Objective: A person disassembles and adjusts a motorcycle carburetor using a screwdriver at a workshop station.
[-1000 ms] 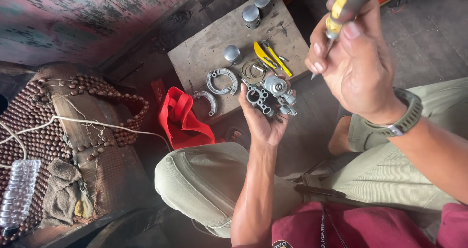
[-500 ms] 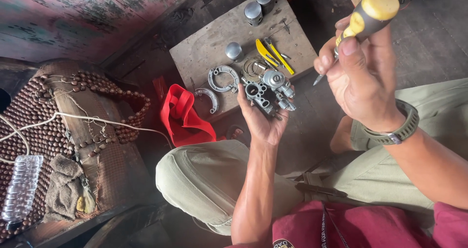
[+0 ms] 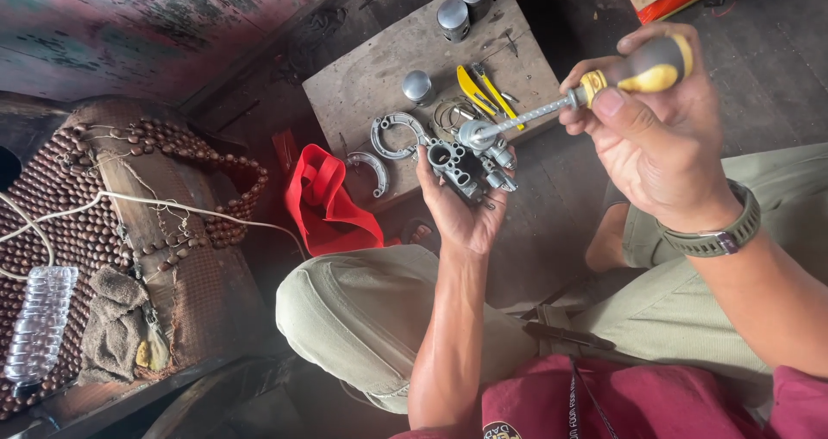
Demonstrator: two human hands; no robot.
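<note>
Grey cast metal, a small carburettor body, lies cupped in the left hand, palm up, its grip closed round the underside so that the round bores and brass fittings face upward, clear of the fingers; the part sits above the near edge of the wooden desk and over the gap beside the knee. Right hand has its grip wrapped tight on the yellow and black handle of a screwdriver, thumb pressed along the collar; the steel shaft slants down to the left and its tip meets the top of the carburettor body, well ahead of that hand and just above the left fingertips. On the desk behind lie two curved brake shoes, a coil of wire rings, yellow-handled pliers and three short metal cylinders. Red cloth bag stands beside the desk, near the left knee. Further left, a beaded seat cover carries a clear plastic bottle and a rag
</note>
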